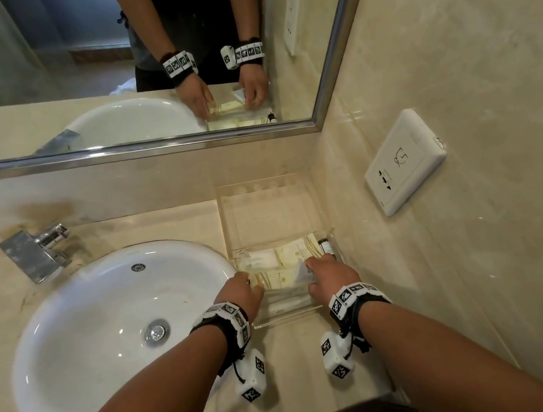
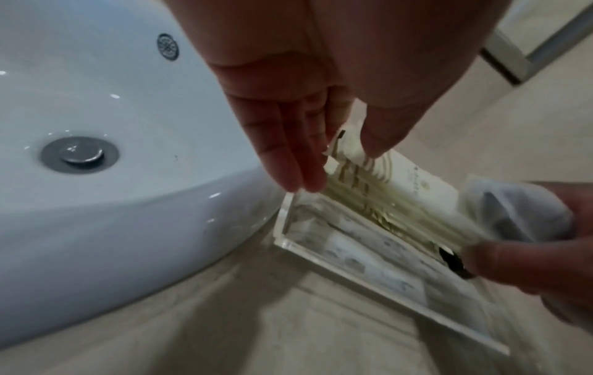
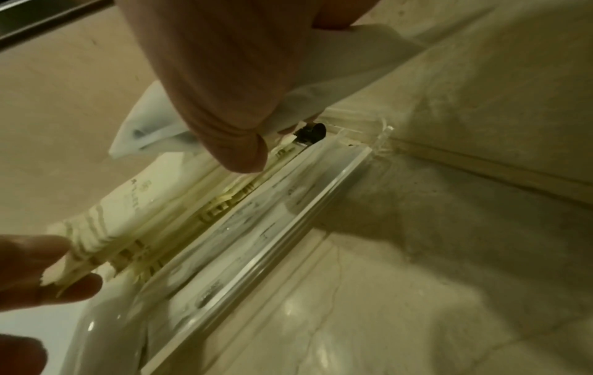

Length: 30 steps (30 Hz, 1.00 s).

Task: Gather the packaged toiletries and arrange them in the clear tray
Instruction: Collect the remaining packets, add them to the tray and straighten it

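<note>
The clear tray [image 1: 286, 318] sits on the counter right of the sink, with cream packets [image 1: 290, 253] and a small dark bottle [image 1: 325, 245] lying inside. A stack of cream packets [image 1: 278, 282] [image 2: 378, 200] [image 3: 128, 228] stands on edge over the tray's near part. My left hand [image 1: 251, 284] [image 2: 340, 167] pinches the stack's left end between thumb and fingers. My right hand [image 1: 312, 267] [image 3: 266, 142] is at the stack's right end and grips a crumpled white sachet [image 1: 301, 269] [image 2: 513, 213] [image 3: 337, 81]. The tray wall [image 2: 285, 241] [image 3: 289, 220] runs just below the stack.
A white basin [image 1: 90, 333] fills the counter's left side, with a chrome tap [image 1: 36, 252] behind it. The mirror [image 1: 141, 67] runs along the back wall. A white wall socket [image 1: 404, 162] sits on the right wall, close beside the tray.
</note>
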Motion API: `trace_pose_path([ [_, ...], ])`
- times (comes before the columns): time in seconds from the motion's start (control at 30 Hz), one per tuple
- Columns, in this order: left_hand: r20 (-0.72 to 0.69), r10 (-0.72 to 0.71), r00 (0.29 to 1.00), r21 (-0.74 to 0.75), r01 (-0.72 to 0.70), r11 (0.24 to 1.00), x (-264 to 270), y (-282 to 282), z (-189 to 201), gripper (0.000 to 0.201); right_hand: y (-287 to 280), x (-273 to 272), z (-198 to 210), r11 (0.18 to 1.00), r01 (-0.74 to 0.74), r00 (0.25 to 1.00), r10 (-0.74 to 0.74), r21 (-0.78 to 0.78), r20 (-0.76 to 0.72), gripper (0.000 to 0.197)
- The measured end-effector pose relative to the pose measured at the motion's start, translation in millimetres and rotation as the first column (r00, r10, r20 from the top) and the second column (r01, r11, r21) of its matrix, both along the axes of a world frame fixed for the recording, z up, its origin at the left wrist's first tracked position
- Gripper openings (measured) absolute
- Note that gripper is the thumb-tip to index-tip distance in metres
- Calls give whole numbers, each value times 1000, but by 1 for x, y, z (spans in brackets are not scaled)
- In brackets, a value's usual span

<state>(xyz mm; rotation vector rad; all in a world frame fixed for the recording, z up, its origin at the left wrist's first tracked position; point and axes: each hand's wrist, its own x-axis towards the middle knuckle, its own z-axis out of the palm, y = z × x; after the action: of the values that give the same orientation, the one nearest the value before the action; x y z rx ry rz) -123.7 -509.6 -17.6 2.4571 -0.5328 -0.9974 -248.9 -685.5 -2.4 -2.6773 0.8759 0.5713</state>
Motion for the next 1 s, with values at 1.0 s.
trace_pose_path([
  [1.0,362,-672,646,376,558,740,-39,-25,-15,29,-25,-1,-20,995,61,994,-53,82,-94,42],
])
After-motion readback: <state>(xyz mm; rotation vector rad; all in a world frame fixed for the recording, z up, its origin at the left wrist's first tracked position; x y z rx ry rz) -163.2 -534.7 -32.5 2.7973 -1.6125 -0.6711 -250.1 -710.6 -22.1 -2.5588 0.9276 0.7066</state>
